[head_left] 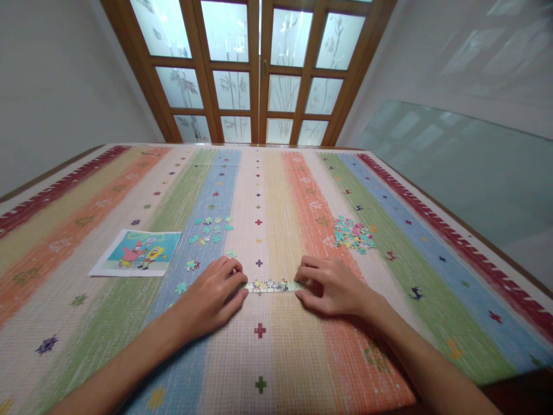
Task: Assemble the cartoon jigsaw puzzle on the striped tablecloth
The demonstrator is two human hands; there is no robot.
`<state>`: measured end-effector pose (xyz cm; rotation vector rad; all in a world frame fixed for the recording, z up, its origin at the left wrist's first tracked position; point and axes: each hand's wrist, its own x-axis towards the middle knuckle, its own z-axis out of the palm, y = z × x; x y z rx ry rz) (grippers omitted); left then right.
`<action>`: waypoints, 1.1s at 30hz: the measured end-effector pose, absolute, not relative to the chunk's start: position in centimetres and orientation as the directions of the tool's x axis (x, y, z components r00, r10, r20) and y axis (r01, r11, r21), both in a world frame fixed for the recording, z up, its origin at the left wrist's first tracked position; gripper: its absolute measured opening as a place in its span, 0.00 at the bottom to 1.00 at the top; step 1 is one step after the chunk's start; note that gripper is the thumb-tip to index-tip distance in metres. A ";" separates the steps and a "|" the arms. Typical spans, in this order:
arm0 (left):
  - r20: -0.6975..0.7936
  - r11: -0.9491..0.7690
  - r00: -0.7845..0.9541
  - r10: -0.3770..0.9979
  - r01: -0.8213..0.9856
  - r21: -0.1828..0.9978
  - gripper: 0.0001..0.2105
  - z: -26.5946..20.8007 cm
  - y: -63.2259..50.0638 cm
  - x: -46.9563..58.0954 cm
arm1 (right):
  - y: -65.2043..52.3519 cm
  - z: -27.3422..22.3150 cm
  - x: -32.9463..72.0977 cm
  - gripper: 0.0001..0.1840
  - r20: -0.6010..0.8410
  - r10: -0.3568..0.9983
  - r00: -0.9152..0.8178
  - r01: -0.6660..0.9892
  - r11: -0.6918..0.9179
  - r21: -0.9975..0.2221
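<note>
A joined strip of jigsaw puzzle pieces [271,286] lies across the middle of the striped cloth, between my two hands. My left hand [225,286] pinches the strip's left end between thumb and fingers. At the right end, my right hand [320,283] grips it in the same way, its fingers curled. Just beyond my left hand lie a few loose puzzle pieces [193,264], and a single teal piece [181,287] rests by its wrist. My fingers cover both ends of the strip.
A printed cartoon picture [140,253] lies at the left. Spread-out loose pieces [211,229] are on the blue stripe, and a dense pile of pieces [353,234] is at the right. The striped tablecloth [259,357] covers the table. Glazed wooden doors [258,69] stand behind.
</note>
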<state>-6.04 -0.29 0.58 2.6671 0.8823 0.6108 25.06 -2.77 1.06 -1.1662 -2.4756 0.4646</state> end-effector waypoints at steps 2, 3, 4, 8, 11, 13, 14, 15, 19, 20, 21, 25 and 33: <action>0.308 -0.780 0.727 0.614 0.501 0.374 0.07 0.5 -0.3 -6.0 | -2.8 1.0 25.1 0.03 0.186 0.784 -0.593 0.666 0.607 -0.434; 0.309 -0.781 0.727 0.613 0.499 0.375 0.07 0.5 -0.3 -6.1 | -2.8 1.0 25.1 0.03 0.188 0.785 -0.591 0.668 0.606 -0.431; 0.309 -0.782 0.728 0.612 0.498 0.376 0.07 0.5 -0.3 -6.1 | -2.8 1.0 25.1 0.03 0.189 0.785 -0.590 0.669 0.607 -0.429; 0.313 -0.783 0.728 0.610 0.492 0.381 0.07 0.6 -0.3 -6.0 | -2.8 0.8 25.1 0.03 0.184 0.783 -0.594 0.671 0.609 -0.423; 0.312 -0.789 0.733 0.605 0.495 0.364 0.07 0.6 -0.3 -6.0 | -2.8 0.8 25.2 0.04 0.182 0.784 -0.594 0.669 0.607 -0.430; 0.309 -0.797 0.742 0.595 0.495 0.346 0.07 0.6 -0.3 -6.0 | -2.8 0.8 25.2 0.04 0.173 0.788 -0.591 0.670 0.599 -0.439; 0.306 -0.800 0.746 0.592 0.495 0.339 0.07 0.6 -0.3 -6.0 | -2.8 0.8 25.2 0.04 0.169 0.790 -0.590 0.671 0.595 -0.442; 0.304 -0.802 0.748 0.590 0.496 0.334 0.07 0.6 -0.3 -6.0 | -2.8 0.7 25.2 0.04 0.165 0.790 -0.590 0.671 0.594 -0.443; 0.286 -0.803 0.756 0.588 0.503 0.319 0.08 0.7 -0.3 -6.0 | -2.8 0.7 25.1 0.04 0.163 0.783 -0.600 0.662 0.601 -0.449; 0.284 -0.802 0.756 0.589 0.505 0.319 0.08 0.6 -0.3 -6.0 | -2.8 0.8 25.1 0.04 0.161 0.783 -0.601 0.660 0.600 -0.451; 0.284 -0.801 0.755 0.590 0.504 0.323 0.08 0.6 -0.4 -6.0 | -2.8 0.8 25.1 0.04 0.157 0.783 -0.602 0.660 0.598 -0.454; 0.295 -0.800 0.752 0.590 0.496 0.337 0.07 0.5 -0.3 -6.0 | -2.8 0.8 25.2 0.06 0.158 0.778 -0.609 0.658 0.606 -0.448; 0.294 -0.812 0.762 0.577 0.494 0.311 0.07 0.5 -0.3 -6.1 | -2.7 0.4 25.2 0.09 0.176 0.758 -0.628 0.645 0.634 -0.428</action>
